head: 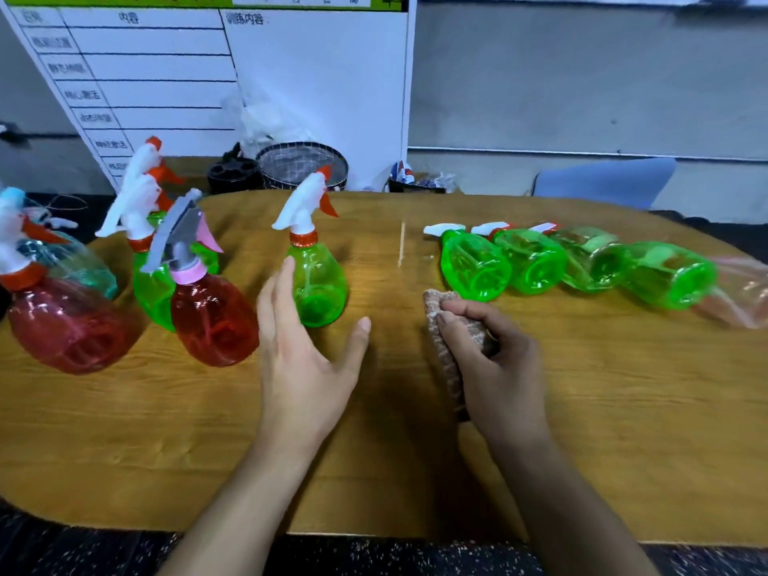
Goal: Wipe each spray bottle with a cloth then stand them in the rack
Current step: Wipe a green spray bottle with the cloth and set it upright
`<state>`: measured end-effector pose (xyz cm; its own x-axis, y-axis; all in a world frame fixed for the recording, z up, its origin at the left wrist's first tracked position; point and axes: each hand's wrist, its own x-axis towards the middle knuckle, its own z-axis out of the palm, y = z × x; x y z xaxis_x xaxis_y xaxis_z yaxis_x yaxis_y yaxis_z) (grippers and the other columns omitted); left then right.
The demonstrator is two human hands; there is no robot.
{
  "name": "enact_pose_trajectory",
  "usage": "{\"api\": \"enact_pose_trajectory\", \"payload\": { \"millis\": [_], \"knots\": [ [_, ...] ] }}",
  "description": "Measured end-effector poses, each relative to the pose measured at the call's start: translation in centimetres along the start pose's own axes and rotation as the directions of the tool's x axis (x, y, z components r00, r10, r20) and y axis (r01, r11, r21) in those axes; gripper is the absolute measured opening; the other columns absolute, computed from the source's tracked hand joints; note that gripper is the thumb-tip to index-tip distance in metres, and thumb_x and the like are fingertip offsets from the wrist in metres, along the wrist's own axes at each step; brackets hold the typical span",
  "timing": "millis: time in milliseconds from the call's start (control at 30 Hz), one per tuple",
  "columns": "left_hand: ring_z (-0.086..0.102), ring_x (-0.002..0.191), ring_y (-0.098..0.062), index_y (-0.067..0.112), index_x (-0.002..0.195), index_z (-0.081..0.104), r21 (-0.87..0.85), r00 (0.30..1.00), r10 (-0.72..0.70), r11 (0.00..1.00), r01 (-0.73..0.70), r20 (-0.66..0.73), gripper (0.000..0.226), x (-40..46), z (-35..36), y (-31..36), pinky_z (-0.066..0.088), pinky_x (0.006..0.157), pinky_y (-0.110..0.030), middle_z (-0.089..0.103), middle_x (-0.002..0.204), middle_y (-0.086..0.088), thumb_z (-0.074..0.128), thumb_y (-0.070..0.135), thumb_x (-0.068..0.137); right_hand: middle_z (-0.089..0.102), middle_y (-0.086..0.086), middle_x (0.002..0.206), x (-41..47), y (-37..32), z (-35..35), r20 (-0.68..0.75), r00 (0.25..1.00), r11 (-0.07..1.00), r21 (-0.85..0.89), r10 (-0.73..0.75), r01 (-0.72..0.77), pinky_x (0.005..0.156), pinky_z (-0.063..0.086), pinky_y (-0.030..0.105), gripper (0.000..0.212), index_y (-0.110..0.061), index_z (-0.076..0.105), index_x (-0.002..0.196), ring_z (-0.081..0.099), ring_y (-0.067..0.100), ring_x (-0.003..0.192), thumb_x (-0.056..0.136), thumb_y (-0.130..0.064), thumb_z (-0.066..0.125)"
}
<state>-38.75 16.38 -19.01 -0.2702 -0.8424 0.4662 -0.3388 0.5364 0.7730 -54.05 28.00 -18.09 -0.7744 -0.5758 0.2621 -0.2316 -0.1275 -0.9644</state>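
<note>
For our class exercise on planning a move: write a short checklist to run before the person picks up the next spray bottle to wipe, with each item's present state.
1. Cloth held in right hand: ok.
2. Left hand free to take a bottle: ok, open.
3. Unwiped bottles within reach: ok, nearest lying green bottle is just beyond the cloth.
4. Last upright green bottle standing steady: ok.
5. Rack visible: not ok, none seen on the table.

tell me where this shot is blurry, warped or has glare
Head view: wide-angle warp curves the table edges; the whiteboard text is soft; a bright glare patch sits beside the upright green bottle; hands and cloth stay fairly sharp.
</note>
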Motion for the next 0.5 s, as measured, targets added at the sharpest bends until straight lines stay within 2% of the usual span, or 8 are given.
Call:
{"api": "enact_pose_trajectory", "payload": {
  "millis": [67,167,267,333,433,500],
  "knots": [
    [0.036,0.153,-0.02,0.02,0.166,0.024,-0.022,0.999,0.037,0.999,-0.036,0.029,0.093,-0.8,1.0,1.3,0.04,0.123,-0.051,0.032,0.164,-0.006,0.076,0.05,0.095,0.079,-0.01,0.105,0.5,0.0,-1.4,-0.032,0.999,1.0,-0.01,-0.016,0.016,0.098,0.058,0.043,0.011,-0.018,0.08,0.104,0.074,0.008,0.104,0.096,-0.013,0.075],
    [0.038,0.15,-0.013,0.025,0.167,0.023,-0.077,0.99,0.02,0.997,-0.009,0.139,0.096,-1.3,3.5,3.6,0.041,0.121,-0.048,0.035,0.162,0.0,0.071,0.06,0.092,0.079,-0.011,0.106,1.3,0.1,-4.0,-0.073,0.997,0.999,-0.046,-0.024,0.021,0.099,0.057,0.042,0.012,-0.019,0.08,0.105,0.073,0.008,0.105,0.097,-0.013,0.075],
    [0.039,0.15,-0.015,0.03,0.168,0.019,-0.083,0.968,0.012,0.996,0.009,0.249,0.101,-0.8,7.3,5.1,0.044,0.119,-0.05,0.034,0.163,0.0,0.067,0.068,0.087,0.079,-0.013,0.104,2.3,0.3,-6.4,-0.142,0.99,0.999,-0.035,0.008,-0.013,0.097,0.058,0.04,0.012,-0.021,0.08,0.104,0.073,0.005,0.103,0.098,-0.015,0.074],
    [0.035,0.153,-0.018,0.031,0.168,0.018,-0.095,0.952,0.001,0.995,0.03,0.305,0.105,0.1,10.1,5.9,0.039,0.124,-0.048,0.031,0.165,0.002,0.071,0.066,0.084,0.079,-0.013,0.101,2.9,0.4,-7.5,-0.207,0.978,0.999,-0.002,0.039,-0.04,0.094,0.059,0.036,0.011,-0.021,0.08,0.103,0.074,0.003,0.098,0.097,-0.015,0.074],
    [0.028,0.157,-0.02,0.028,0.168,0.02,-0.084,0.929,-0.05,0.993,0.087,0.367,0.107,1.9,13.6,6.8,0.028,0.125,-0.033,0.027,0.169,0.0,0.084,0.052,0.086,0.079,-0.013,0.103,3.7,0.4,-8.4,-0.247,0.965,0.996,0.039,0.093,-0.085,0.089,0.062,0.04,0.011,-0.024,0.08,0.106,0.075,0.006,0.097,0.097,-0.021,0.074],
    [0.025,0.159,-0.026,0.035,0.167,0.022,-0.082,0.912,-0.072,0.99,0.114,0.403,0.11,2.9,15.6,6.9,0.031,0.126,-0.043,0.023,0.17,-0.005,0.085,0.058,0.08,0.079,-0.014,0.102,4.0,0.5,-8.7,-0.261,0.959,0.994,0.041,0.111,-0.104,0.086,0.063,0.043,0.011,-0.027,0.081,0.106,0.076,0.006,0.095,0.097,-0.024,0.074]
  ]
}}
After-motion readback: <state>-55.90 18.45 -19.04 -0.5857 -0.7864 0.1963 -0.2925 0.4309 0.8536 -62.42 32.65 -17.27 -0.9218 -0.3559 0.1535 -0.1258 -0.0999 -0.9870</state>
